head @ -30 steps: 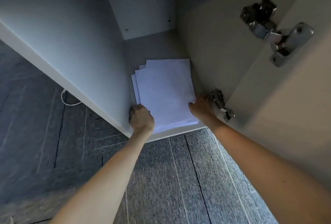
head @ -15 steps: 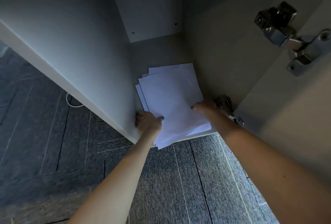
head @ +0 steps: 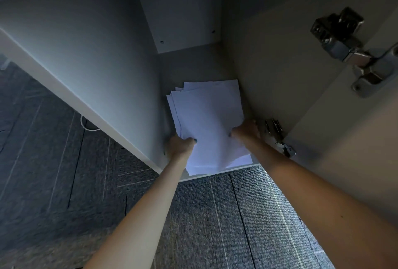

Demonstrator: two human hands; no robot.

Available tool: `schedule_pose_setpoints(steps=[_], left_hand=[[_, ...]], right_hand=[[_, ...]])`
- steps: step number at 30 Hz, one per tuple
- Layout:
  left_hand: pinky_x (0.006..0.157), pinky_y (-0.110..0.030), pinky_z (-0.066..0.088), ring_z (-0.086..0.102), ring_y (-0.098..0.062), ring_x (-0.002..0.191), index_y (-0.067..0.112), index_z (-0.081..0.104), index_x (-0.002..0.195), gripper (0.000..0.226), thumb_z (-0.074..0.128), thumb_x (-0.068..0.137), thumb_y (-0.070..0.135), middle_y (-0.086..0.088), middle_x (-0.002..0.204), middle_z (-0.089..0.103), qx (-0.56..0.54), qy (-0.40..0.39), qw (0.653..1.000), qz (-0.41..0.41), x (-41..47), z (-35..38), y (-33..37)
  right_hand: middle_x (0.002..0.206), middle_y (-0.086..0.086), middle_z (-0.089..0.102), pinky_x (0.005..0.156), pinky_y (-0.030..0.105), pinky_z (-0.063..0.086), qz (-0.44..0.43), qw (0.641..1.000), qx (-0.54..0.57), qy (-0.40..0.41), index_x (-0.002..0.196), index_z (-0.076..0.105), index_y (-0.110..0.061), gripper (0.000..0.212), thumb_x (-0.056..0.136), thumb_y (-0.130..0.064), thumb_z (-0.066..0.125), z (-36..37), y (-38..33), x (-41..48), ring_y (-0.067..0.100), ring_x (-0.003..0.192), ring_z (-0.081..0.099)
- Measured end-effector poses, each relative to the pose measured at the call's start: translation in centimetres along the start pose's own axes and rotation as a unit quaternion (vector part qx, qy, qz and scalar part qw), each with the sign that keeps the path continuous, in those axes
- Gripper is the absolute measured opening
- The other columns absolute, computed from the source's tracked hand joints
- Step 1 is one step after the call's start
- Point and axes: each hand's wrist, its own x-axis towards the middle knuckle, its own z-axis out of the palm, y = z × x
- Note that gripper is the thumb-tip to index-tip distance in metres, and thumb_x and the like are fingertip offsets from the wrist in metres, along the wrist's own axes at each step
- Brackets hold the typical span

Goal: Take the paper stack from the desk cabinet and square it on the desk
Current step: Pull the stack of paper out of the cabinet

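A loose stack of white paper (head: pixel 206 118) lies on the floor of the open desk cabinet (head: pixel 189 68), its sheets fanned unevenly at the far left corner. My left hand (head: pixel 179 145) grips the stack's near left edge, thumb on top. My right hand (head: pixel 245 129) grips the near right edge, thumb pressed on the top sheet. The stack's near end juts slightly past the cabinet's front lip.
The cabinet door (head: pixel 355 139) stands open on the right with two metal hinges, one high (head: pixel 353 53) and one low (head: pixel 277 137) beside my right hand. The cabinet's left side panel (head: pixel 86 70) is close to my left hand. Grey carpet (head: pixel 215 215) lies below; a white cable (head: pixel 86 125) is at left.
Both hands moved from the stack's edges to gripping it with thumbs on top. The stack has slid toward me, past the cabinet's front lip.
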Motion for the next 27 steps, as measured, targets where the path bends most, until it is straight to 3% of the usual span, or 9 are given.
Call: schedule_pose_setpoints(steps=[3, 4, 7, 8, 10, 12, 16, 22, 27], left_hand=[[0.076, -0.028, 0.044, 0.062, -0.024, 0.092, 0.011, 0.065, 0.109, 0.030, 0.067, 0.082, 0.025, -0.006, 0.103, 0.064, -0.102, -0.028, 0.992, -0.072, 0.0, -0.6, 0.7], [0.084, -0.031, 0.046, 0.064, -0.026, 0.100, 0.011, 0.066, 0.115, 0.043, 0.069, 0.079, 0.034, -0.006, 0.110, 0.066, -0.138, -0.067, 0.981, -0.119, 0.0, -0.8, 0.7], [0.100, -0.046, 0.049, 0.063, -0.030, 0.112, 0.011, 0.064, 0.120, 0.063, 0.074, 0.066, 0.042, -0.010, 0.124, 0.066, -0.153, -0.158, 0.961, -0.166, 0.5, -1.0, 0.3], [0.100, -0.045, 0.050, 0.061, -0.030, 0.115, 0.009, 0.062, 0.125, 0.060, 0.072, 0.073, 0.037, -0.011, 0.128, 0.064, -0.133, -0.174, 0.964, -0.151, 0.2, -1.2, 0.4], [0.105, -0.039, 0.046, 0.054, -0.030, 0.127, 0.001, 0.052, 0.136, 0.048, 0.056, 0.095, 0.024, -0.015, 0.141, 0.056, -0.088, -0.187, 0.972, -0.113, -1.0, -1.4, 0.4], [0.107, -0.035, 0.038, 0.045, -0.031, 0.138, -0.004, 0.041, 0.143, 0.051, 0.049, 0.100, 0.022, -0.016, 0.151, 0.044, -0.066, -0.142, 0.984, -0.084, -1.3, -1.2, -0.3], [0.106, -0.034, 0.038, 0.046, -0.031, 0.137, -0.003, 0.040, 0.144, 0.057, 0.056, 0.096, 0.025, -0.017, 0.151, 0.044, -0.086, -0.061, 0.993, -0.056, -1.8, -2.0, -1.1], [0.114, -0.038, 0.031, 0.040, -0.027, 0.141, 0.010, 0.032, 0.151, 0.058, 0.053, 0.098, 0.020, -0.007, 0.155, 0.040, -0.133, -0.068, 0.988, -0.047, -5.6, -5.4, -0.1], [0.112, -0.047, 0.039, 0.049, -0.032, 0.133, 0.010, 0.036, 0.148, 0.057, 0.055, 0.096, 0.023, -0.009, 0.148, 0.047, -0.123, -0.137, 0.981, -0.068, -11.3, -9.7, 2.7]], right_hand=[[0.136, 0.018, 0.056, 0.081, 0.029, 0.048, -0.022, 1.000, 0.021, 0.002, 0.135, 0.047, 0.004, 0.061, 0.079, -0.013, 0.067, -0.1, -0.2, -0.5, 0.030, 0.124, 0.056], [0.132, 0.017, 0.059, 0.082, 0.028, 0.048, -0.031, 0.999, 0.029, 0.006, 0.126, 0.055, 0.000, 0.049, 0.080, -0.013, 0.064, -0.2, 0.0, -0.8, 0.030, 0.121, 0.057], [0.111, 0.016, 0.059, 0.061, 0.020, 0.041, -0.029, 0.999, 0.023, -0.028, 0.081, 0.056, -0.011, 0.010, 0.076, -0.018, 0.062, -0.6, 0.9, -1.3, 0.026, 0.104, 0.057], [0.112, 0.016, 0.059, 0.062, 0.021, 0.040, -0.032, 0.998, 0.025, -0.042, 0.083, 0.057, -0.009, 0.015, 0.073, -0.020, 0.062, -0.7, 1.2, -1.6, 0.026, 0.105, 0.056], [0.124, 0.019, 0.060, 0.080, 0.028, 0.046, -0.042, 0.998, 0.015, -0.039, 0.115, 0.061, -0.004, 0.044, 0.074, -0.020, 0.061, -0.6, 1.7, -1.8, 0.032, 0.118, 0.055], [0.127, 0.019, 0.060, 0.088, 0.030, 0.045, -0.051, 0.998, 0.011, -0.029, 0.127, 0.057, -0.005, 0.048, 0.080, -0.015, 0.059, -0.5, 2.0, -2.3, 0.032, 0.120, 0.056], [0.108, 0.014, 0.065, 0.064, 0.025, 0.040, -0.041, 0.986, 0.148, -0.066, 0.117, 0.062, 0.002, 0.044, 0.077, -0.016, 0.066, -1.0, 2.2, -3.5, 0.024, 0.092, 0.059], [0.108, 0.013, 0.067, 0.059, 0.018, 0.037, -0.037, 0.940, 0.307, -0.143, 0.099, 0.065, -0.006, 0.018, 0.081, -0.004, 0.067, -4.1, 1.3, -8.7, 0.021, 0.090, 0.063], [0.114, 0.000, 0.051, 0.055, 0.023, 0.032, -0.002, 0.958, 0.278, -0.073, 0.141, 0.043, -0.014, 0.056, 0.088, -0.006, 0.061, -9.2, 0.5, -15.2, 0.024, 0.103, 0.053]])
